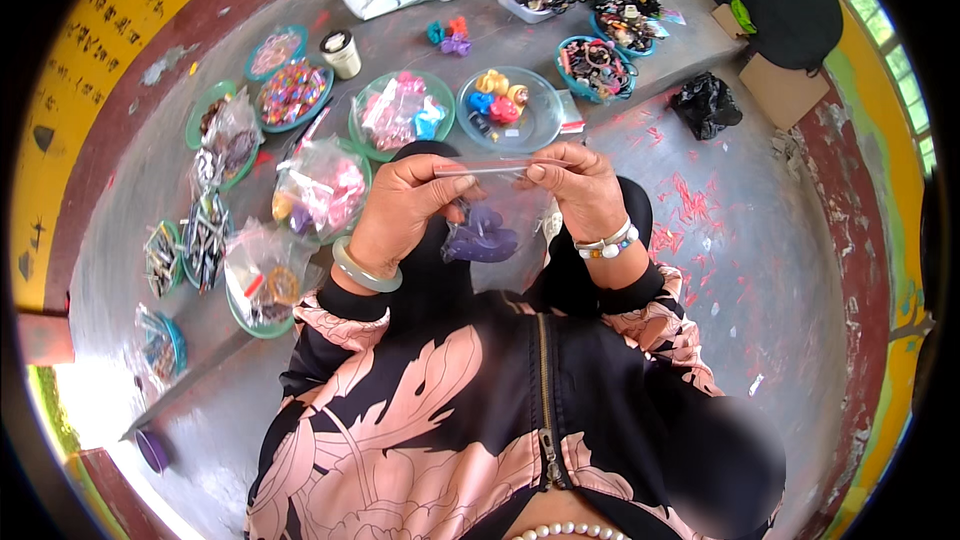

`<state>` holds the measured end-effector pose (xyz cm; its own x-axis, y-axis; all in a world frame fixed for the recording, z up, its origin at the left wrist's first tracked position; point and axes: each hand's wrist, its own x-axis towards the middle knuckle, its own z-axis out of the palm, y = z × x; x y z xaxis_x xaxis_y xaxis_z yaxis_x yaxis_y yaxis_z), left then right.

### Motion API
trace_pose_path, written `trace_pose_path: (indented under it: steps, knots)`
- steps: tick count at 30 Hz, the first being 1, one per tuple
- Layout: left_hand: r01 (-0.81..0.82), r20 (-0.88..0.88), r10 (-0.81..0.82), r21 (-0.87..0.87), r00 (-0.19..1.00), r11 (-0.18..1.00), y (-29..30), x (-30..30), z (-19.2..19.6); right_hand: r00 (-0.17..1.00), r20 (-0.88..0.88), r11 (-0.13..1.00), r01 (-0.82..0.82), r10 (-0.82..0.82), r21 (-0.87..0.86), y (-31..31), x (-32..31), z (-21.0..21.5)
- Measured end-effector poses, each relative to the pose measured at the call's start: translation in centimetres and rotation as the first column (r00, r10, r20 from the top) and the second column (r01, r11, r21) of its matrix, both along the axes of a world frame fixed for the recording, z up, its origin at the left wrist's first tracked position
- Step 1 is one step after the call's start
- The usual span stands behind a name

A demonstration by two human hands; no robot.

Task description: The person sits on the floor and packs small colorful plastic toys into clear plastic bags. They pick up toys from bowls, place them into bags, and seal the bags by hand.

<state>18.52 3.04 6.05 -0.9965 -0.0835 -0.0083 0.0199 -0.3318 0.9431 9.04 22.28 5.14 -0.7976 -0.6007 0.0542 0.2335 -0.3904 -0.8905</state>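
Observation:
A clear zip-lock bag (520, 202) is stretched between my two hands above my lap. My left hand (398, 208) pinches one end of its top strip between thumb and fingers, and my right hand (582, 198) pinches the other end. Low in the bag, on its left side, lies a shiny purple plastic thing (482, 239), perhaps a hair claw clip; its exact shape is blurred by the film. Just beyond my hands stands a clear round basin (513, 133) with yellow, red and blue pieces. Beside it is a green basin (362, 148) of bagged pink and blue pieces.
On the left are several more basins and bags, including a blue basin (262, 118) of colourful small pieces. A white lidded cup (342, 56) stands behind. Small plastic flower-like pieces (455, 44) lie farther back. Baskets of dark hair ties (597, 90) and a black plastic bag (707, 105) are at the right.

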Motion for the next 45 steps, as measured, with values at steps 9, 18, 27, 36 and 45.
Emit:
trace_pose_path:
  steps: [9,18,27,36,45]
  knots:
    - [-0.156,0.091,0.155,0.007,0.984,0.988,-1.5,6.4,0.0,0.977,-0.12,0.97,-0.154,0.178,0.188,-2.6,4.1,-0.2]
    - [-0.109,0.088,0.117,-0.087,0.989,0.99,-2.4,6.3,-1.6,0.938,-0.189,0.9,-0.202,0.292,0.387,-3.7,3.5,0.1]
    - [-0.095,-0.003,0.096,-0.206,0.995,0.974,-2.6,5.2,-0.3,0.822,-0.386,0.844,-0.195,0.418,0.499,-5.0,1.8,2.2]
    - [-0.091,-0.027,0.088,-0.153,0.996,0.984,-3.3,4.7,-0.7,0.803,-0.434,0.86,-0.18,0.408,0.477,-5.7,1.6,1.8]
    - [-0.116,-0.018,0.114,-0.203,0.993,0.972,-3.3,4.3,-0.5,0.824,-0.41,0.859,-0.167,0.391,0.484,-5.9,1.4,1.3]
